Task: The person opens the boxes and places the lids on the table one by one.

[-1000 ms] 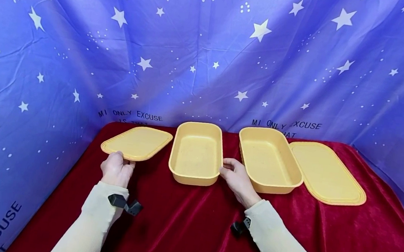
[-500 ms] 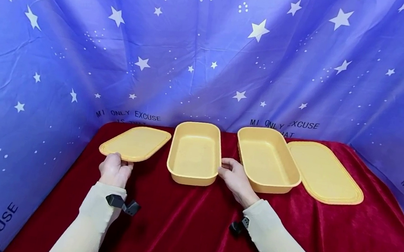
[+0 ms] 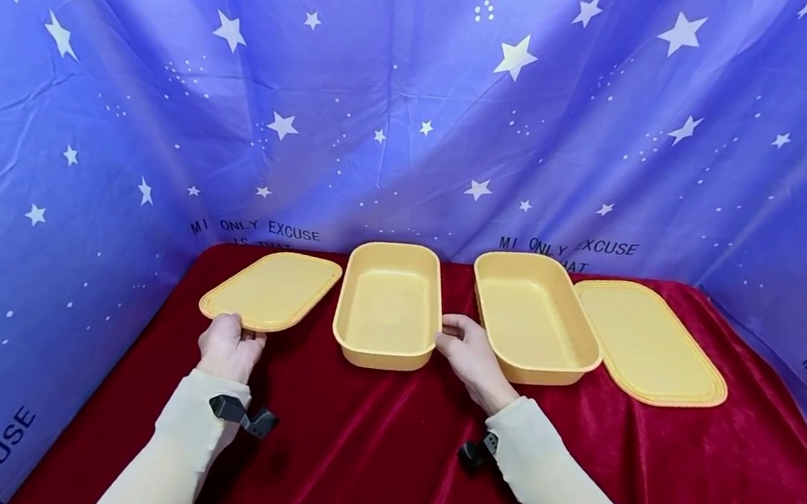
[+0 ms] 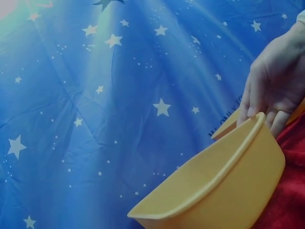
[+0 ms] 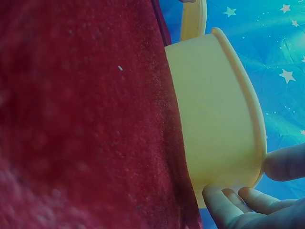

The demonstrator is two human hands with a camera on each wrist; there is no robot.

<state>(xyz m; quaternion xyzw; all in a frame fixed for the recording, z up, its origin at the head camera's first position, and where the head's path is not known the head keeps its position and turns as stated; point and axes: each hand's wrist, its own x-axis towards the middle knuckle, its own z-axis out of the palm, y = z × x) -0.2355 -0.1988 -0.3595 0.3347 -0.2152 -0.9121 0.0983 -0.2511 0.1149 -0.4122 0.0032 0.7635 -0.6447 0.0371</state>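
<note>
My left hand (image 3: 229,348) grips the near edge of a yellow lid (image 3: 273,291), thumb on top. This lid lies left of a yellow rectangular food container (image 3: 389,309), raised and tilted. At that container's right side, my right hand (image 3: 473,361) holds the near corner. In the right wrist view, its thumb (image 5: 286,163) is at the rim, and fingers (image 5: 224,207) rest against the outer wall. A second yellow container (image 3: 542,319) stands right of my right hand, with another lid (image 3: 652,346) flat beside it. Both containers are uncovered, with nothing visible inside.
A dark red velvet cloth (image 3: 377,467) covers the table. Behind and on both sides hangs a blue-purple curtain (image 3: 395,74) with white stars. Small black mounts sit at both wrists, over pale sleeves (image 3: 564,482).
My left hand has moved slightly toward me, and the held lid's near edge has dropped a little. The right hand and both containers stay in place.
</note>
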